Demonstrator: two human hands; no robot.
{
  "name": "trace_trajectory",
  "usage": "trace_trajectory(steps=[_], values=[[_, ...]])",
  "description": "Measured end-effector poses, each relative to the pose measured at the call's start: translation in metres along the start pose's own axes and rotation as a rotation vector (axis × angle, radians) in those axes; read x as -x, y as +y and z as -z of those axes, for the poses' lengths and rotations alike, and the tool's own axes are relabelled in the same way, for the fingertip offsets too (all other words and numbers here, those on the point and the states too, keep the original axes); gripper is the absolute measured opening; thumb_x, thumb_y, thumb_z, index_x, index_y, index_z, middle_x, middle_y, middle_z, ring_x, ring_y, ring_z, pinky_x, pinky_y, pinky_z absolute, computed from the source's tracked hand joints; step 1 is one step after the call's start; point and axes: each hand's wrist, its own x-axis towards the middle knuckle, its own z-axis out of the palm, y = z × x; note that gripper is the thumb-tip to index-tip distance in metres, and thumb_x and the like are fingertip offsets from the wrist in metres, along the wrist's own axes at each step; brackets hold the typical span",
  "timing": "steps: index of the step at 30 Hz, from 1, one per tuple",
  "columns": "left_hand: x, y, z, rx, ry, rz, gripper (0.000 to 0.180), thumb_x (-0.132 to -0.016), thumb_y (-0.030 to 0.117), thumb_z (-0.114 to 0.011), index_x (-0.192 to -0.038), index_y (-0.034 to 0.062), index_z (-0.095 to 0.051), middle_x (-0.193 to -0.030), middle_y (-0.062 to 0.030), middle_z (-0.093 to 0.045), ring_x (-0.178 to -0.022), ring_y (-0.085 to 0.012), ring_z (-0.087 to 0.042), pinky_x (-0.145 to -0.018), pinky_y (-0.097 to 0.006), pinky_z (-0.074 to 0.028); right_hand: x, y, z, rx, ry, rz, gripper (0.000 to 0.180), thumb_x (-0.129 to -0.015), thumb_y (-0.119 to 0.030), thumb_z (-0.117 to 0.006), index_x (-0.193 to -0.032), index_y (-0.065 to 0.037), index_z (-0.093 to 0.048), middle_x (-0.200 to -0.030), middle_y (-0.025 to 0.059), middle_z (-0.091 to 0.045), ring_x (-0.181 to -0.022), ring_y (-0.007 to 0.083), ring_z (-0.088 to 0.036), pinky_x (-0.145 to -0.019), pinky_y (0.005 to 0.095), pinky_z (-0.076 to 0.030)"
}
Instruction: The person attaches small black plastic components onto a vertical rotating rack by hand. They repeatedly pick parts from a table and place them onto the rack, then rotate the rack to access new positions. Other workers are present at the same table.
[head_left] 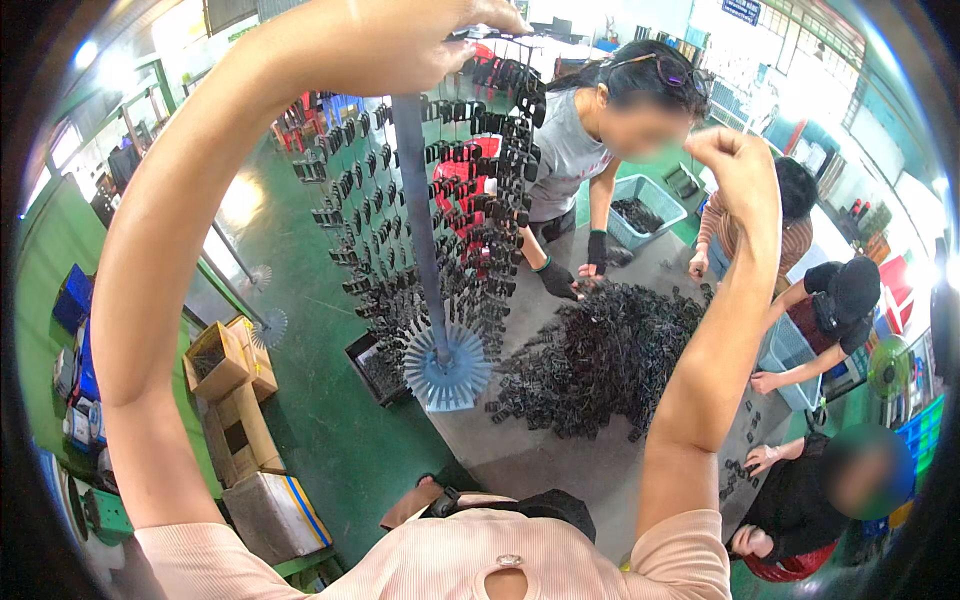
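Note:
My left hand (425, 45) is raised at the top of a tall rack, its fingers bent near the upper ends of the hanging strands. What they grip there I cannot make out. The rack has a grey central pole (415, 200) with a slotted blue-grey disc (448, 370) low down. Small black plastic parts (450, 150) hang from it in many rows. My right hand (740, 170) is held up on the right, away from the rack, with thumb and fingers pinched together. Anything inside that pinch is too small to see. Below lies a big heap of black parts (600, 360) on a grey table (540, 465).
Across the table a person in black fingerless gloves (560, 278) handles the heap. Several more people sit along the right side. A light-blue basket (645, 215) holds black parts. Cardboard boxes (245, 430) line the left, and a dark crate (378, 370) sits beside the disc.

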Motion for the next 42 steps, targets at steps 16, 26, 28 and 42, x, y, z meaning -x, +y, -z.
trace_trajectory(steps=[16,26,28,42], values=[[-0.03,0.011,0.009,0.092,-0.217,0.226,0.046,-0.074,-0.001,-0.046,-0.118,-0.0091,-0.053,-0.104,-0.0296,-0.06,-0.101,-0.0384,-0.058,-0.091,-0.041,-0.045,-0.003,-0.084,-0.118,-0.228,0.476,0.333,0.018,-0.076,-0.017,-0.071,-0.089,-0.005,-0.072,-0.072,0.0087,-0.068,-0.062,0.0131,-0.058,-0.062,0.0287,-0.045],[0.007,-0.008,0.0,-0.053,-0.017,0.046,0.051,-0.077,0.002,-0.045,-0.127,-0.0069,-0.046,-0.128,-0.0253,-0.05,-0.122,-0.0352,-0.045,-0.107,-0.038,-0.033,-0.009,-0.004,-0.018,0.049,0.004,0.005,0.021,-0.08,-0.018,-0.069,-0.089,0.001,-0.07,-0.074,0.0034,-0.066,-0.07,0.0085,-0.058,-0.067,0.0233,-0.045],[0.007,-0.008,0.005,0.002,-0.051,0.028,0.053,-0.077,0.003,-0.045,-0.128,-0.0068,-0.044,-0.129,-0.0255,-0.049,-0.123,-0.036,-0.045,-0.107,-0.038,-0.033,-0.007,-0.015,-0.029,0.068,0.102,0.158,0.024,-0.079,-0.02,-0.07,-0.091,0.0,-0.07,-0.08,0.0045,-0.067,-0.07,0.0099,-0.058,-0.067,0.0254,-0.046],[-0.02,0.01,0.014,0.092,-0.201,0.146,0.052,-0.069,-0.005,-0.046,-0.12,-0.0102,-0.051,-0.095,-0.0307,-0.062,-0.091,-0.0392,-0.062,-0.082,-0.041,-0.049,-0.013,-0.092,-0.112,-0.085,0.437,0.417,0.017,-0.074,-0.017,-0.072,-0.087,-0.006,-0.072,-0.079,0.0077,-0.067,-0.077,0.016,-0.061,-0.072,0.0274,-0.046]])
